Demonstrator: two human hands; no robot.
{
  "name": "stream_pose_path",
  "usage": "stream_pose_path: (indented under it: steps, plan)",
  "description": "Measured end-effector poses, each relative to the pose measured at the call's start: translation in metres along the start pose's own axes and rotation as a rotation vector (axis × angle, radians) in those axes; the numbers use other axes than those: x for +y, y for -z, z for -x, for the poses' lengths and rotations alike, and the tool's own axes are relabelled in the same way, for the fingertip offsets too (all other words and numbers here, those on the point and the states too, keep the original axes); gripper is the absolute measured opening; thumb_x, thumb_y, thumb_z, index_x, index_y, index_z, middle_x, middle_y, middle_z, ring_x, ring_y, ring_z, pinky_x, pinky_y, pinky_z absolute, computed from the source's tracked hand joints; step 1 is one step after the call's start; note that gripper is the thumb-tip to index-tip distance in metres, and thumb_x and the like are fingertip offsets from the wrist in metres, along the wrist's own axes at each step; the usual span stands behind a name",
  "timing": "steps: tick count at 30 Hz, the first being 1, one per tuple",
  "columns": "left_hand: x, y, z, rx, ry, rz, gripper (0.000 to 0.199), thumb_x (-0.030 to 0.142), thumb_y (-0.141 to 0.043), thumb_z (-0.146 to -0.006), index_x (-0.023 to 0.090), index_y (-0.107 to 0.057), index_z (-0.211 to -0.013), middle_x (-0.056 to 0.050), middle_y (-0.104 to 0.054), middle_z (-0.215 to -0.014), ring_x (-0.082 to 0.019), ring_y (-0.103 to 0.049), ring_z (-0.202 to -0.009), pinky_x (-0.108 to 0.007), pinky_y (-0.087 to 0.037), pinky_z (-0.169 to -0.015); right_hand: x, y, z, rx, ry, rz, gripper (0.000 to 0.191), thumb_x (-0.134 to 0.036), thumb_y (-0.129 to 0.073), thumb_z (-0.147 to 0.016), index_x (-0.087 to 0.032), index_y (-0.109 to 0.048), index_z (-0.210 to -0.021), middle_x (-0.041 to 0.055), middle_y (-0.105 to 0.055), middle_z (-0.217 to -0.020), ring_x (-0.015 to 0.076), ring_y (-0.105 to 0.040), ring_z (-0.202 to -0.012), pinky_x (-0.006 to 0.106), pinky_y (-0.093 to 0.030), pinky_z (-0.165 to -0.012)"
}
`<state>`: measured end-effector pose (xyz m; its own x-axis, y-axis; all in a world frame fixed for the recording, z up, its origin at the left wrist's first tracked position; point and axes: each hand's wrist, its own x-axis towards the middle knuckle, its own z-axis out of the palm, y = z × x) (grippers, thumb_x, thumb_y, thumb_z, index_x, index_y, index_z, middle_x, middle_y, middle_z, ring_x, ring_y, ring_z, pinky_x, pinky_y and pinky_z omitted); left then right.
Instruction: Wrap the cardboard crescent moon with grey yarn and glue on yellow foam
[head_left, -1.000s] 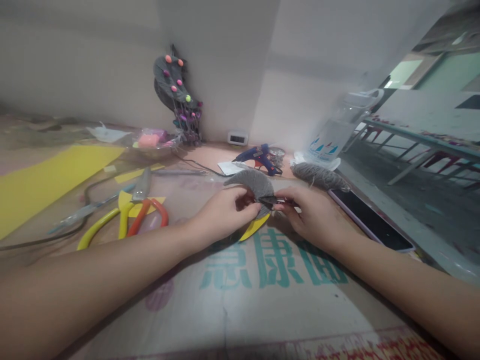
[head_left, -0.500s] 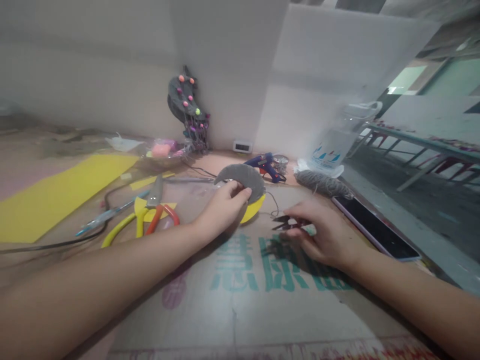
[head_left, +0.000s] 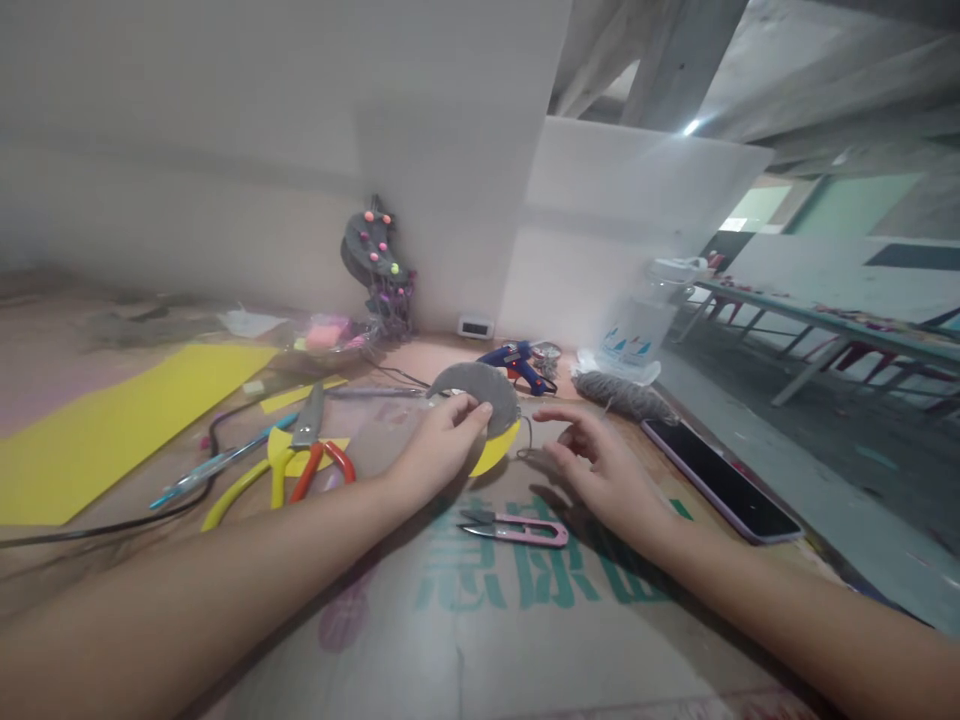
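My left hand (head_left: 444,440) pinches a grey crescent moon shape (head_left: 491,390) between thumb and fingers. Below its lower edge shows a yellow crescent piece (head_left: 496,452). A short grey yarn end (head_left: 529,440) trails off the moon's right side. Close to that yarn, my right hand (head_left: 600,470) is empty, its thumb and fingers apart. Pink-handled thread snips (head_left: 517,528) lie on the cardboard sheet (head_left: 360,650) below and between both hands, blades pointing left.
On the left are scissors (head_left: 311,425) with yellow and red handles, a pen (head_left: 225,462) and yellow sheet (head_left: 142,425). Behind are a glue gun (head_left: 519,364) and a bead-trimmed grey moon (head_left: 375,255). Grey yarn (head_left: 622,395) and a phone (head_left: 720,480) lie right.
My right hand has let go of the thread snips, which now lie on the cardboard, and has come nearer the yarn end. My left hand keeps its hold on the moon.
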<state>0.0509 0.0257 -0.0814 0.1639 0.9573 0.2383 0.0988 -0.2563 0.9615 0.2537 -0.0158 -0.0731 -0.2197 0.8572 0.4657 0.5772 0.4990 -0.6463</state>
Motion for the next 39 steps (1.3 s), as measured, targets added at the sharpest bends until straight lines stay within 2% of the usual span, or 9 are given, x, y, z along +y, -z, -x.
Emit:
stream_pose_path:
  steps: [4, 8, 14, 19, 23, 28, 32, 34, 39]
  plan:
    - [0.006, -0.001, 0.006, -0.054, 0.003, -0.050, 0.030, 0.043, -0.052, -0.086, 0.019, -0.048, -0.068, 0.005, -0.046, -0.056, -0.011, -0.042, -0.054, -0.025, -0.033, -0.054, 0.001, -0.002, -0.004, -0.081, -0.224, -0.221, 0.038, -0.040, -0.056, -0.089, -0.020, -0.056, -0.121, 0.0072, -0.067, -0.105, 0.0085, -0.050, -0.052, 0.027, -0.046, -0.049]
    - [0.008, -0.002, 0.009, -0.121, -0.012, -0.129, 0.027, 0.041, -0.052, -0.086, 0.018, -0.051, -0.072, 0.004, -0.050, -0.062, -0.012, -0.046, -0.058, -0.024, -0.034, -0.054, -0.001, -0.001, -0.004, -0.134, -0.269, -0.211, 0.035, -0.041, -0.056, -0.087, -0.018, -0.063, -0.112, 0.0060, -0.070, -0.091, 0.0123, -0.056, -0.059, 0.027, -0.047, -0.052]
    - [0.009, -0.003, 0.012, -0.157, -0.029, -0.140, 0.027, 0.038, -0.053, -0.086, 0.018, -0.051, -0.068, 0.004, -0.049, -0.060, -0.012, -0.046, -0.057, -0.024, -0.034, -0.054, -0.001, -0.001, -0.004, -0.082, -0.090, -0.049, 0.021, -0.034, -0.055, -0.088, -0.019, -0.068, -0.083, 0.0031, -0.070, -0.082, 0.0151, -0.060, -0.072, 0.028, -0.046, -0.067]
    - [0.011, -0.003, 0.012, -0.152, -0.036, -0.160, 0.027, 0.035, -0.052, -0.087, 0.019, -0.050, -0.065, 0.005, -0.047, -0.058, -0.011, -0.043, -0.055, -0.024, -0.034, -0.055, -0.001, 0.000, -0.004, -0.059, -0.082, -0.027, 0.020, -0.033, -0.054, -0.089, -0.018, -0.068, -0.087, 0.0029, -0.069, -0.080, 0.0150, -0.060, -0.070, 0.027, -0.045, -0.064]
    - [0.010, -0.003, 0.011, -0.136, -0.040, -0.143, 0.029, 0.036, -0.052, -0.086, 0.019, -0.048, -0.063, 0.005, -0.047, -0.057, -0.011, -0.044, -0.056, -0.025, -0.036, -0.057, 0.003, 0.000, -0.004, -0.011, -0.089, -0.089, 0.027, -0.037, -0.048, -0.093, -0.018, -0.066, -0.098, 0.0057, -0.069, -0.091, 0.0171, -0.062, -0.082, 0.030, -0.048, -0.073]
    - [0.007, -0.002, 0.009, -0.118, -0.042, -0.126, 0.029, 0.039, -0.052, -0.086, 0.019, -0.048, -0.066, 0.005, -0.047, -0.059, -0.012, -0.044, -0.058, -0.025, -0.035, -0.057, 0.010, 0.000, -0.006, 0.039, -0.105, -0.171, 0.031, -0.042, -0.047, -0.094, -0.019, -0.059, -0.111, 0.0056, -0.062, -0.095, 0.0148, -0.056, -0.074, 0.028, -0.046, -0.064]
    - [0.004, -0.002, 0.008, -0.073, -0.020, -0.083, 0.029, 0.041, -0.052, -0.087, 0.019, -0.047, -0.068, 0.005, -0.047, -0.058, -0.011, -0.043, -0.057, -0.024, -0.034, -0.057, 0.007, 0.002, -0.003, 0.127, 0.024, -0.113, 0.014, -0.035, -0.052, -0.093, -0.021, -0.053, -0.089, 0.0007, -0.056, -0.079, 0.0136, -0.053, -0.069, 0.027, -0.044, -0.063]
    - [0.002, -0.001, 0.007, -0.065, -0.016, -0.064, 0.030, 0.041, -0.052, -0.088, 0.019, -0.048, -0.069, 0.005, -0.048, -0.058, -0.011, -0.043, -0.057, -0.024, -0.035, -0.057, 0.002, 0.003, -0.001, 0.104, 0.117, -0.035, 0.013, -0.031, -0.054, -0.092, -0.022, -0.051, -0.084, -0.0004, -0.054, -0.074, 0.0134, -0.051, -0.066, 0.027, -0.043, -0.061]
    - [-0.001, 0.000, 0.007, -0.047, -0.023, -0.068, 0.030, 0.041, -0.053, -0.088, 0.019, -0.048, -0.069, 0.005, -0.047, -0.059, -0.011, -0.044, -0.056, -0.024, -0.034, -0.055, -0.003, 0.002, 0.001, 0.018, 0.221, 0.139, 0.014, -0.027, -0.054, -0.092, -0.020, -0.058, -0.103, 0.0019, -0.057, -0.078, 0.0146, -0.053, -0.069, 0.028, -0.044, -0.062]
